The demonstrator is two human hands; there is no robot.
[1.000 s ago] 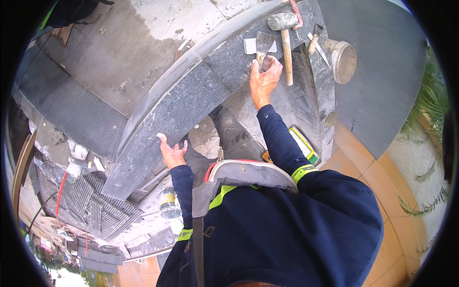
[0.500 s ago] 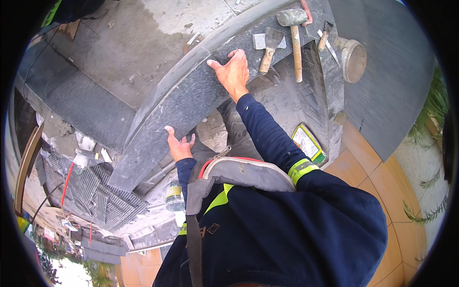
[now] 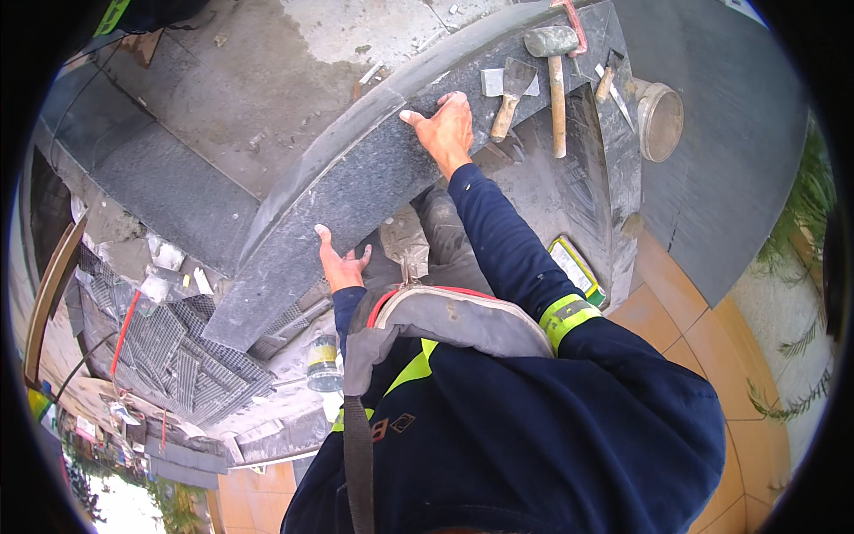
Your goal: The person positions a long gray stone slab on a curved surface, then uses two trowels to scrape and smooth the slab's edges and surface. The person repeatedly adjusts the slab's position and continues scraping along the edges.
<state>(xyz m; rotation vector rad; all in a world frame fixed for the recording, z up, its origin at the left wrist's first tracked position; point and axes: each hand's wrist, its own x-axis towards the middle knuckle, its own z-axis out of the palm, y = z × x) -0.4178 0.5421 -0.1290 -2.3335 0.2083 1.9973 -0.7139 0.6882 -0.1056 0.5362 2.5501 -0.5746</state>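
A long, curved dark grey stone slab point(image 3: 356, 191) lies in front of me, running from lower left to upper right. My left hand point(image 3: 342, 265) is at its near edge, thumb on the top face and the other fingers partly hidden at the edge. Farther right, my right hand point(image 3: 447, 132) rests on top of the slab, thumb spread away from curled fingers. Just beyond it lie a putty knife point(image 3: 505, 111) with a wooden handle on a small pale piece, and a mallet point(image 3: 557, 98) with a dusty head.
A curved raised edge point(image 3: 302, 182) runs along the slab's far side. A smaller scraper point(image 3: 608, 80), a red-handled tool point(image 3: 576, 31) and a round bucket point(image 3: 660, 123) are at right. Ribbed offcuts point(image 3: 191, 356) lie at left, near a clear jar point(image 3: 323, 365).
The view has shifted slightly, so the slab and tools sit a little farther right in the picture. Both hands stay at about the same places on the slab.
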